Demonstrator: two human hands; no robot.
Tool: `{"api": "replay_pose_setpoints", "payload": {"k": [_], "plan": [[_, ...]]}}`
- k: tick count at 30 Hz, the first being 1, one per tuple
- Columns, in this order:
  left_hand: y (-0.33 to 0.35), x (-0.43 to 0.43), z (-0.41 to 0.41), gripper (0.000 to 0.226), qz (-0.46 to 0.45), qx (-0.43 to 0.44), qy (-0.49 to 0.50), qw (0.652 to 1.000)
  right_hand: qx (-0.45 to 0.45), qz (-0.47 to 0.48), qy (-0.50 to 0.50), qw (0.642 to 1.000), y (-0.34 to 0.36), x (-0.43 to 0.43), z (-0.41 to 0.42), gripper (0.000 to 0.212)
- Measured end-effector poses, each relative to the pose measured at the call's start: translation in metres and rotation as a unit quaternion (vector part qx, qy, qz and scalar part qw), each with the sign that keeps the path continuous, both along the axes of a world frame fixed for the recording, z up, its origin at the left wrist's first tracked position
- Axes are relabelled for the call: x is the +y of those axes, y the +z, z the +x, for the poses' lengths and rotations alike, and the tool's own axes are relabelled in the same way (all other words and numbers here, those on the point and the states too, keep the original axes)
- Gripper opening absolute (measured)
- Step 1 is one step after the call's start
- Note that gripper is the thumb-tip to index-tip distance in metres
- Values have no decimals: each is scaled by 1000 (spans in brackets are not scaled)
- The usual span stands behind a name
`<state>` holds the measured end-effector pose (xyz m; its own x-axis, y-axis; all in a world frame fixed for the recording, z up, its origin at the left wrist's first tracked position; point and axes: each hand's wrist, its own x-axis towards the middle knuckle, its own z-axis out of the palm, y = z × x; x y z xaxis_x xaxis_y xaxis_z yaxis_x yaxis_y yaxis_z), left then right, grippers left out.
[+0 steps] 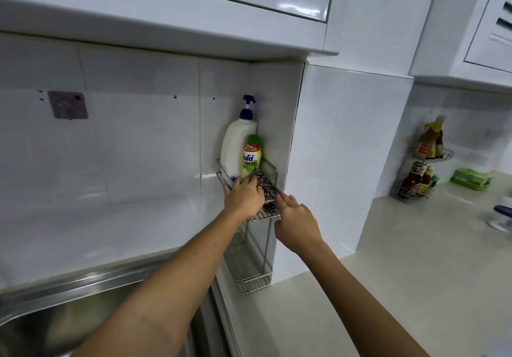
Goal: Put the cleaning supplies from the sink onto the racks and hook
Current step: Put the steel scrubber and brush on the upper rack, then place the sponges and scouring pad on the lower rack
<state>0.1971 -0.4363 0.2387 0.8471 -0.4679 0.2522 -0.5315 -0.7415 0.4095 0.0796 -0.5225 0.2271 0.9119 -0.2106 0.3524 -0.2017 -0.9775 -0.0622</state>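
Steel sink (55, 312) nearest me, low left. Both forearms reach far toward the two-tier wire rack (253, 268) in the tiled corner. My left hand (243, 194) lies on the steel scourers (264, 186) on the upper tier, fingers spread over them; a closed grasp I cannot tell. My right hand (296, 223) rests fingers-flat at the shelf's near right edge, holding nothing. Behind the scourers stand a white pump bottle (235, 146) and a green-capped dish soap bottle (252, 155). Adhesive hook (68, 105) far left on the wall, bare.
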Motion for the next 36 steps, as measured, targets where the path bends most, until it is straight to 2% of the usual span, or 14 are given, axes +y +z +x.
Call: {"api": "replay_pose_setpoints", "payload": {"k": [4, 7, 18, 24, 28, 30, 33, 36], "plan": [[15, 7, 7, 57, 111, 59, -36, 991, 19, -3, -6, 1000, 5, 1, 3, 63], [21, 9, 6, 57, 156, 73, -45, 984, 41, -2, -16, 999, 4, 5, 3, 67], [-6, 53, -9, 55, 56, -62, -70, 994, 60, 16, -64, 996, -10, 20, 3, 70], [-44, 113, -13, 56, 64, -20, -33, 997, -30, 25, -22, 999, -40, 58, 13, 69], [-93, 166, -22, 56, 95, 39, 5, 995, -73, 24, 24, 997, -72, 96, 19, 69], [-118, 193, -27, 56, 116, 64, 28, 991, -50, 43, 49, 997, -93, 115, 20, 71], [-158, 233, -35, 56, 140, 98, 67, 983, 42, 64, 72, 994, -138, 141, 25, 66], [-199, 266, -46, 55, 154, 148, 94, 972, 124, 78, 87, 985, -185, 164, 21, 75]]}}
